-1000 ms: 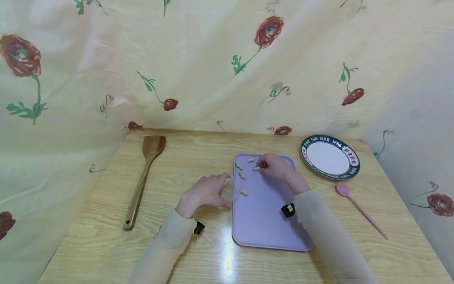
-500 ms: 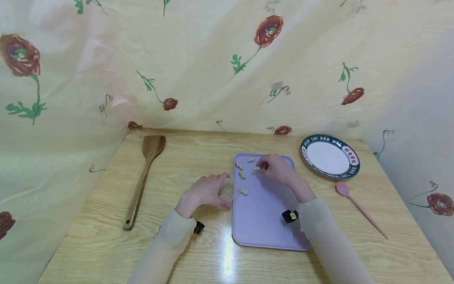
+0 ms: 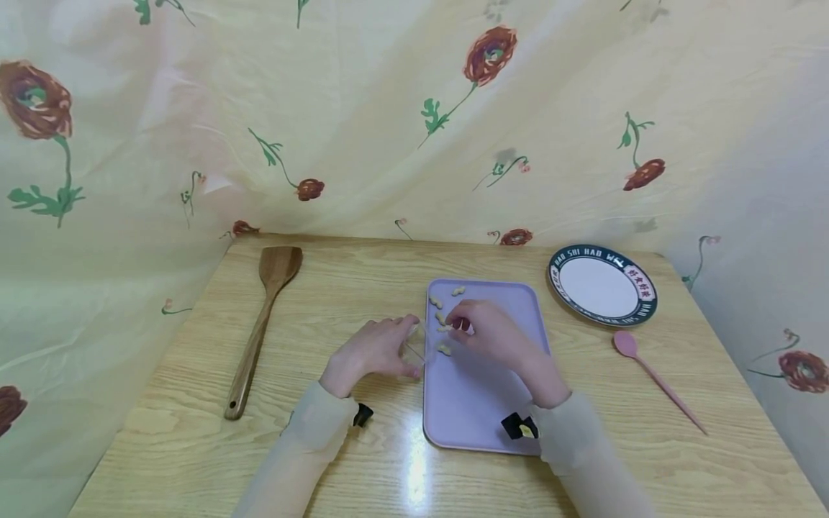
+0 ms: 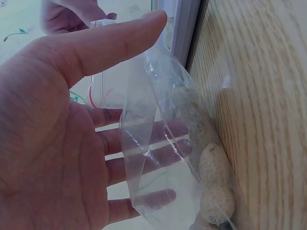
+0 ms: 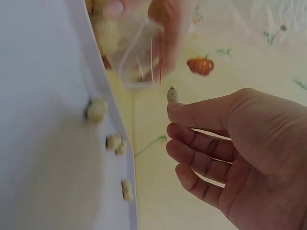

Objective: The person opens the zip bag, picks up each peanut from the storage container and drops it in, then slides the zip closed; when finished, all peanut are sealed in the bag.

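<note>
1. Now the right hand (image 3: 492, 334) is on the move: half a second ago it was at the upper part of the tray, and it has come nearer and to the left, closer to the other hand.
2. Its thumb and index finger are pinching one peanut (image 5: 172, 95), lifted clear of the tray and near the bag's mouth, with the other fingers loosely bent behind.
3. Over on the left, no such travel: the left hand (image 3: 372, 350) keeps its place beside the tray's left edge, thumb and fingers curved round a clear bag (image 5: 139, 62).
4. Inside that bag, at least two peanuts (image 4: 216, 184) lie low against the plastic, close to the wood; a red line runs along the bag's mouth.
5. On to the purple tray (image 3: 479, 403): four loose peanuts (image 3: 458, 291) sit towards its upper left, just where they lay in the earlier frames.
6. Beyond the tray's right edge, a dark-rimmed plate (image 3: 597, 288) with a white centre rests on the table (image 3: 350, 280), a pink spoon (image 3: 659, 381) near its lower side.
7. Far left, well apart from the tray, lies a wooden spatula (image 3: 266, 309); behind everything hangs a floral backdrop (image 3: 388, 144).
</note>
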Action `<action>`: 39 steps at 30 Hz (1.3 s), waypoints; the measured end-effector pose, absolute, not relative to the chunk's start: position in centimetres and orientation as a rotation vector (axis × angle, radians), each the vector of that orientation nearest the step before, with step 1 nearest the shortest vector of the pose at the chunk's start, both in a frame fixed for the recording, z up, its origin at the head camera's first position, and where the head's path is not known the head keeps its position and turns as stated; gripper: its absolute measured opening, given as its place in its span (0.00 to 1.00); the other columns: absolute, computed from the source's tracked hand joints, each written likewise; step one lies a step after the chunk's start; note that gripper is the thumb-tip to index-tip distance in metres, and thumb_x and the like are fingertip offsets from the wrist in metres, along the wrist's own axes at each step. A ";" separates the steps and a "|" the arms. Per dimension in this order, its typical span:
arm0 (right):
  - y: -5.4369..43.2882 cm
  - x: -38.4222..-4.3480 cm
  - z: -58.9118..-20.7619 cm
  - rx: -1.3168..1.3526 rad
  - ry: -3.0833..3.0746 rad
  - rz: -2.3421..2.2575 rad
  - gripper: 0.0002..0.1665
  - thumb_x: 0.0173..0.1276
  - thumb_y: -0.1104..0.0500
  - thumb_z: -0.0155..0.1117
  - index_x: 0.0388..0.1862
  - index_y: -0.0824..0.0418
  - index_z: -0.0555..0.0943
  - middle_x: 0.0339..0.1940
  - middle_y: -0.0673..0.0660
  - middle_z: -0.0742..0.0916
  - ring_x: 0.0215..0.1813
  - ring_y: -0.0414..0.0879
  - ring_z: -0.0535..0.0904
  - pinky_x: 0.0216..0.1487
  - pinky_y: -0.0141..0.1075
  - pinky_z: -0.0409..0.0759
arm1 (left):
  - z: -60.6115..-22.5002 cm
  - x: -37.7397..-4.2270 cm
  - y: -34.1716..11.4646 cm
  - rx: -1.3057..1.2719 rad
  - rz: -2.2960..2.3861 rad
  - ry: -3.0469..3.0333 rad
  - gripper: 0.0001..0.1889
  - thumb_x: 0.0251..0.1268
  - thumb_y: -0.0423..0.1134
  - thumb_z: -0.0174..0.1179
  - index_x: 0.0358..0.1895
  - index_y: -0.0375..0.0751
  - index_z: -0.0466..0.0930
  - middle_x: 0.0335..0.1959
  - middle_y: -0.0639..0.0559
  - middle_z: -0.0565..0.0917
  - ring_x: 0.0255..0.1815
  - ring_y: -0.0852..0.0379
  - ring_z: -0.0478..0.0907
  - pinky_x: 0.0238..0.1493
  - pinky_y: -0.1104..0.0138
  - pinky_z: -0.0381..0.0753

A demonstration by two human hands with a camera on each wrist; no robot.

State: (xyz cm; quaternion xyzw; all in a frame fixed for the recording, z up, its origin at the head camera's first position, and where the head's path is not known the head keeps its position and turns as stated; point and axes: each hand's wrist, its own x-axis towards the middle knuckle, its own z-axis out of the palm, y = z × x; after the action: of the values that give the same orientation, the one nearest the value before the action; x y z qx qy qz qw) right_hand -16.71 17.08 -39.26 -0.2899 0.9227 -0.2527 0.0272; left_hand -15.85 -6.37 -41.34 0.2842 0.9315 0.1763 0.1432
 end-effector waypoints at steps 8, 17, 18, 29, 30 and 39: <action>15.4 -15.6 -39.5 -0.982 2.817 -0.701 0.05 0.62 0.67 0.71 0.37 0.62 0.86 0.34 0.50 0.85 0.37 0.42 0.81 0.41 0.36 0.81 | -41.4 -15.9 -6.4 0.820 0.512 2.688 0.46 0.53 0.58 0.73 0.72 0.42 0.63 0.57 0.44 0.81 0.57 0.46 0.78 0.59 0.47 0.73; 15.2 -15.4 -39.9 -0.994 2.815 -0.722 0.07 0.62 0.68 0.70 0.40 0.63 0.86 0.35 0.51 0.85 0.38 0.44 0.81 0.41 0.37 0.81 | -41.3 -15.9 -6.3 0.818 0.488 2.694 0.46 0.54 0.58 0.72 0.73 0.43 0.63 0.60 0.43 0.80 0.60 0.45 0.77 0.60 0.46 0.72; 15.2 -15.4 -39.9 -0.993 2.813 -0.725 0.08 0.62 0.68 0.70 0.41 0.63 0.86 0.35 0.52 0.85 0.38 0.44 0.81 0.41 0.37 0.81 | -41.3 -15.9 -6.3 0.817 0.489 2.692 0.46 0.54 0.58 0.72 0.73 0.43 0.63 0.60 0.43 0.80 0.60 0.45 0.77 0.60 0.46 0.72; 15.4 -15.5 -40.3 -1.004 2.810 -0.737 0.09 0.62 0.66 0.72 0.42 0.62 0.86 0.34 0.50 0.84 0.37 0.43 0.80 0.39 0.35 0.79 | -41.2 -15.8 -6.3 0.819 0.499 2.689 0.46 0.54 0.58 0.73 0.73 0.42 0.63 0.60 0.43 0.80 0.59 0.45 0.77 0.59 0.47 0.73; 15.4 -15.5 -40.3 -1.000 2.810 -0.736 0.09 0.62 0.66 0.72 0.42 0.62 0.86 0.34 0.50 0.84 0.37 0.43 0.80 0.39 0.35 0.79 | -41.2 -15.8 -6.3 0.819 0.497 2.690 0.46 0.54 0.58 0.72 0.73 0.42 0.63 0.60 0.43 0.80 0.59 0.45 0.77 0.59 0.47 0.73; 15.8 -15.8 -40.0 -0.869 2.794 -0.785 0.10 0.63 0.65 0.71 0.44 0.63 0.86 0.35 0.49 0.85 0.37 0.42 0.79 0.39 0.36 0.79 | -41.4 -15.9 -6.4 0.809 0.510 2.685 0.45 0.54 0.58 0.72 0.73 0.43 0.63 0.61 0.43 0.79 0.60 0.46 0.77 0.60 0.47 0.72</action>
State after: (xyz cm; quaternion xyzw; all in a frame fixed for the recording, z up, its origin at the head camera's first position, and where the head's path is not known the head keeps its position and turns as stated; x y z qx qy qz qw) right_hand -15.81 15.84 -40.03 -0.2863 0.9208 -0.2587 0.0560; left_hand -15.87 -6.38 -41.37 0.2810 0.9320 0.1769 0.1453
